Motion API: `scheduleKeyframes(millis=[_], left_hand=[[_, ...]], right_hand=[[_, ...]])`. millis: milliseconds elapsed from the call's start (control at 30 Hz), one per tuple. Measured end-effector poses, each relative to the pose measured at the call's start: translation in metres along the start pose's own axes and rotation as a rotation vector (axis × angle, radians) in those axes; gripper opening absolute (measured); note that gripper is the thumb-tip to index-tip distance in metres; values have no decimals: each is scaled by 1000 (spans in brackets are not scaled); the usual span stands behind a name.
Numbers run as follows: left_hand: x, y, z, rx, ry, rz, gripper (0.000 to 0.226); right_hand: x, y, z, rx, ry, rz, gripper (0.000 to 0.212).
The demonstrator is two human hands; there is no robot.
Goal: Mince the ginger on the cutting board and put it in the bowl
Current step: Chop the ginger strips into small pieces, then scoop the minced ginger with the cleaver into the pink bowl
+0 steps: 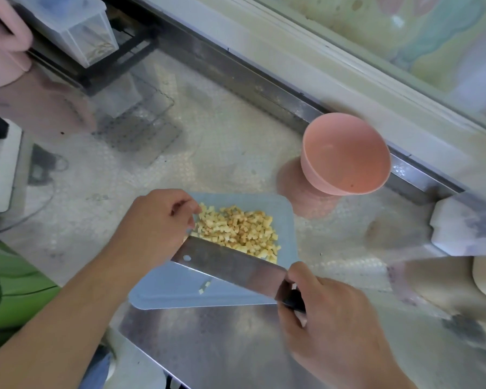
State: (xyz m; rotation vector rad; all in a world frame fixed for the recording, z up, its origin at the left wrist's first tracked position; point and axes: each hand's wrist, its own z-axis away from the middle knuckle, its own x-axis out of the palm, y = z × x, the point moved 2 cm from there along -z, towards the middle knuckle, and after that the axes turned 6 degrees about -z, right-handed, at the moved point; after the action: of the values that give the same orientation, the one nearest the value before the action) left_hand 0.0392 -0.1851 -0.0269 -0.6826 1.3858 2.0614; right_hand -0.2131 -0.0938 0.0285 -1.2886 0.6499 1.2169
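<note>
Counter (pixel 236 153): a shiny patterned metal top, the largest surface; its far edge runs along a steel rail below a window ledge, and a wide bare stretch lies beyond the left hand, between the board and a wire rack.
Rack (pixel 135 119): a clear wire shelf standing far beyond the left hand, well apart from the board.
Board (pixel 169 293): a pale blue sheet with rounded corners under both hands; its near-left corner lies over a plain steel strip; its far-right corner is near the bowl's reflection, and I cannot tell whether they touch.
Bowl (pixel 345 153): pink, empty, upright, beyond the right hand and just past the board's far-right corner; bare counter lies to its left.
Cleaver (pixel 230 265): a broad blade laid slantwise across the board, its far edge against the near side of the ginger heap, its tip end by the left hand.
Right hand (pixel 334 318): wrapped tight round the cleaver's dark handle, thumb on the blade's heel.
Left hand (pixel 157 223): loosely curled, fingers bent together with nothing gripped, fingertips at the left edge of the heap.
Ginger (pixel 236 231): small yellow cubes heaped on the board's far half, between the left hand and the blade.
Stray bits (pixel 205 286): a few cubes on the near side of the blade, apart from the heap.
</note>
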Motion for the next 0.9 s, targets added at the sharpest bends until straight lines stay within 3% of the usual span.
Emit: scheduleKeyframes(millis=[167,300,400,533,700,900], left_hand=[[6,-17,5,-78,116,133,45],[15,-13,18,17,173,41,15],[23,-11,24,41,193,37,13],[33,-7,26,123,156,15,21],[59,-11,27,278,-5,-199,56],[81,-13,29,304,35,-348,78]], right_hand=[[6,17,9,168,-3,-249,21],[10,30,9,319,121,-635,28],[19,48,13,488,161,-829,23],[29,69,21,576,181,-837,25],[44,71,21,644,145,-957,33],[54,69,17,684,103,-1075,33]])
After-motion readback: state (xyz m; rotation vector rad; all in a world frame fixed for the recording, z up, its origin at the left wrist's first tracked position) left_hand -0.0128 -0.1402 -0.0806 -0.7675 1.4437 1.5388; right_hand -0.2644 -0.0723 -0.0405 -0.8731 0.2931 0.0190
